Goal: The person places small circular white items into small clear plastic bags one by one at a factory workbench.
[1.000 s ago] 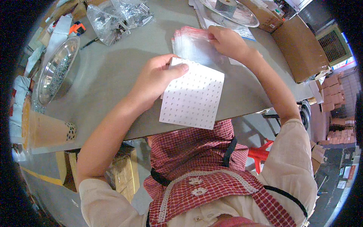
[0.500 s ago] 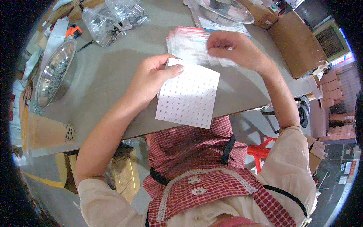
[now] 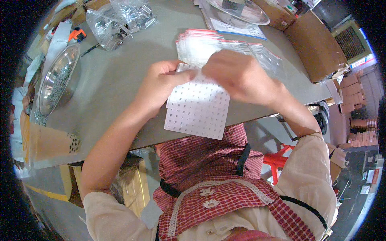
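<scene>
Grey tabletop (image 3: 120, 76), left hand (image 3: 161, 82) pinches a white sheet (image 3: 197, 110) over the near edge, thumb on top; right hand (image 3: 237, 76) curls by its upper corner, too blurry to tell the grip.

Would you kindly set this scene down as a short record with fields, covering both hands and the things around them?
Left hand: grips the upper-left corner of a white printed sheet, thumb on top
Right hand: blurred, over the sheet's upper right; contact unclear
Beyond the hands: clear bags with red edges
Left side: metal bowl holding small silvery pieces; drink cup
Right side: cardboard box
</scene>
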A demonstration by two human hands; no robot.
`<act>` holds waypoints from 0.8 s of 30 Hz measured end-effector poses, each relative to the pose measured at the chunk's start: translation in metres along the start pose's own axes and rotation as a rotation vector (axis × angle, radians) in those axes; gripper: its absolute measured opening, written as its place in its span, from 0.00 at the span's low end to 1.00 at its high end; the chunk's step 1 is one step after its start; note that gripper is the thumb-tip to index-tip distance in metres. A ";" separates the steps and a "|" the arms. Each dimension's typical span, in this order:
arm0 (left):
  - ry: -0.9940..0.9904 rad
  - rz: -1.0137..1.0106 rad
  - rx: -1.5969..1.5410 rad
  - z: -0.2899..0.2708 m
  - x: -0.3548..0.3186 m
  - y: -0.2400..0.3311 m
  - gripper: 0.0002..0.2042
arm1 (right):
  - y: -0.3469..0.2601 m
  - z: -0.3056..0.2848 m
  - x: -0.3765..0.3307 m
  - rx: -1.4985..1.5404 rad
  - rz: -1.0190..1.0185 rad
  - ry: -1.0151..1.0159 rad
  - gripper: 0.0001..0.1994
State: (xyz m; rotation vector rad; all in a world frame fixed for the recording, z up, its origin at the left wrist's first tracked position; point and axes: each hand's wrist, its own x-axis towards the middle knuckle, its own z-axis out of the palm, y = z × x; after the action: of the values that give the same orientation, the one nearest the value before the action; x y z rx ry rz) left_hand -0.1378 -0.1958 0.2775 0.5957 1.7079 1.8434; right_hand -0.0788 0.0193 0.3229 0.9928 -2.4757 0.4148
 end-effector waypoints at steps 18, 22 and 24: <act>-0.056 -0.036 0.035 -0.005 0.002 0.001 0.13 | 0.124 -0.017 -0.041 -0.250 0.503 -0.367 0.09; -0.053 -0.057 0.063 -0.001 -0.001 0.008 0.13 | 0.114 -0.034 -0.031 -0.417 0.605 -0.383 0.10; -0.072 -0.061 0.076 -0.001 -0.001 0.008 0.13 | 0.120 -0.030 -0.024 -0.218 0.521 -0.293 0.10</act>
State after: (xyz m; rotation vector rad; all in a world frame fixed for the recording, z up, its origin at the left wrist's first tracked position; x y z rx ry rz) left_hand -0.1384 -0.1975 0.2856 0.6260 1.7355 1.7008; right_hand -0.1401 0.1299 0.3239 0.3285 -2.9599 0.1523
